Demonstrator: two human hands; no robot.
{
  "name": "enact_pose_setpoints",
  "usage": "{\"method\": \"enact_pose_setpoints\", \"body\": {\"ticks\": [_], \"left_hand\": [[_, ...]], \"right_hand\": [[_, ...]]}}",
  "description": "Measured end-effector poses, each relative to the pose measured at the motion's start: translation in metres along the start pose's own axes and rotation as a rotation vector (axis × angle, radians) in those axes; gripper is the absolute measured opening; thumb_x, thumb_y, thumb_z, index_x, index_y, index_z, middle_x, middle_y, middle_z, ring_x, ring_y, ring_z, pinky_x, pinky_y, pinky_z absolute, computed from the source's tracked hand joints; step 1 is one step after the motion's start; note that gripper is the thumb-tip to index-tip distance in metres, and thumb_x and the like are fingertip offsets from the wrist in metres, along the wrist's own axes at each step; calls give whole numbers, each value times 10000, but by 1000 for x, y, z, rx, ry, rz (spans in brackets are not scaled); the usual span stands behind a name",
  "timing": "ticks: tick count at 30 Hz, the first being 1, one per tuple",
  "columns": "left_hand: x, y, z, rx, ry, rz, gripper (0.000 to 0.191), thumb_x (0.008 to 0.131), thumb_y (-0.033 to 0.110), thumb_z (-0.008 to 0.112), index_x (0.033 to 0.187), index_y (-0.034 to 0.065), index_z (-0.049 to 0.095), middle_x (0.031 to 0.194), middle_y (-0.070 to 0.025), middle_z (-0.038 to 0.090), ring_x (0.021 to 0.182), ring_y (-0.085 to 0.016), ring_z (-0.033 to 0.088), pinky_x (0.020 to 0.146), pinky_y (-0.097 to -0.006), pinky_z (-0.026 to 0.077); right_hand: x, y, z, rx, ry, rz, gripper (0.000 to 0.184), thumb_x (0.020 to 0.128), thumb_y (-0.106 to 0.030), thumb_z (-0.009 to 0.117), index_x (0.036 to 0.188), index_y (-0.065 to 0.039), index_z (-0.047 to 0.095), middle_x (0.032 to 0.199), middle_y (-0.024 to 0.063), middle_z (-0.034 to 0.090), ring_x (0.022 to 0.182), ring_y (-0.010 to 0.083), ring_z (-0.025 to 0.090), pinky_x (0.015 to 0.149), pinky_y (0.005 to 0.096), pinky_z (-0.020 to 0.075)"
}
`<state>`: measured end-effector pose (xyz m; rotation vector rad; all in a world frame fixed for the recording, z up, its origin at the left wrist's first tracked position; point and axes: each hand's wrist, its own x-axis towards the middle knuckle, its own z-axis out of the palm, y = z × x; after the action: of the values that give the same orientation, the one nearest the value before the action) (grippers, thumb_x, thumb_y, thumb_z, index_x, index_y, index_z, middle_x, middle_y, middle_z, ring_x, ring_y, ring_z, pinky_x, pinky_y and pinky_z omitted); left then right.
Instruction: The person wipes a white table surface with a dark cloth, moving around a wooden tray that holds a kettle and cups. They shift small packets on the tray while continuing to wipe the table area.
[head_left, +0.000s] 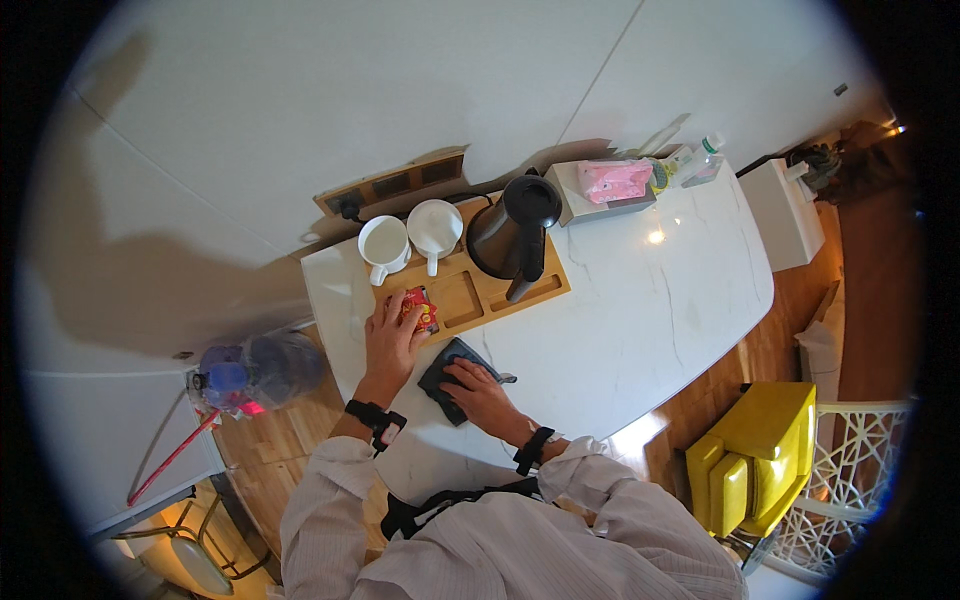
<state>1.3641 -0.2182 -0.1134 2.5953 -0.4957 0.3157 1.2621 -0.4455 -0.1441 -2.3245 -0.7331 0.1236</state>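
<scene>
My left hand (390, 345) has its fingers and thumb about some small red packets (418, 306) at the near left compartment of a wooden tray (487, 311). Under my right hand (480, 394), a folded dark grey cloth (457, 367) lies on the white marble-patterned table (615, 330), just off the tray's near edge. At the tray's far left stand a white mug (384, 244) and a lidded white mug (435, 227), handles towards me. A dark electric kettle (510, 232) stands upright on its right part.
Along the wall sit a tissue box (592, 210) with a pink tissue pack (615, 180) on it and a clear bottle (705, 161). A socket strip (390, 184) holds a black plug. Large water bottles (262, 367) stand left of the table, a yellow chair (754, 457) to the right.
</scene>
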Motion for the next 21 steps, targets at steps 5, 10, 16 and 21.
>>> {"method": "enact_pose_setpoints", "body": {"ticks": [5, 10, 16, 21], "left_hand": [[5, -9, -17, -136, 220, -143, 375, 962, 263, 815, 1210, 12, 688, 1282, -193, 662, 1104, -400, 664, 901, -492, 548], [36, -30, -18, -321, 319, -460, 392, 987, 255, 825, 1237, -12, 682, 1144, -159, 689, 861, -280, 680, 786, -394, 565], [56, -53, 5, -551, 300, -542, 320, 1008, 246, 814, 1097, -52, 738, 1028, -105, 745, 840, -168, 696, 755, -313, 553], [62, -65, 17, -740, 309, -636, 273, 996, 208, 815, 1001, -60, 766, 891, -71, 761, 805, -142, 685, 738, -299, 544]], "right_hand": [[0, 3, -5, -45, -29, -7, 319, 952, -96, 710, 1265, -81, 773, 1508, 171, 599, 1506, 377, 476, 1250, 483, 398], [2, 8, -5, -55, 12, 23, 345, 930, -72, 708, 1268, -86, 774, 1498, 184, 601, 1494, 386, 486, 1244, 491, 412], [3, 14, 0, -42, 53, 24, 334, 906, -86, 747, 1239, -89, 779, 1462, 181, 615, 1449, 421, 514, 1221, 502, 440], [4, 11, 2, -40, 105, 6, 340, 891, -72, 757, 1230, -85, 780, 1447, 178, 620, 1455, 410, 506, 1217, 498, 441]]}}
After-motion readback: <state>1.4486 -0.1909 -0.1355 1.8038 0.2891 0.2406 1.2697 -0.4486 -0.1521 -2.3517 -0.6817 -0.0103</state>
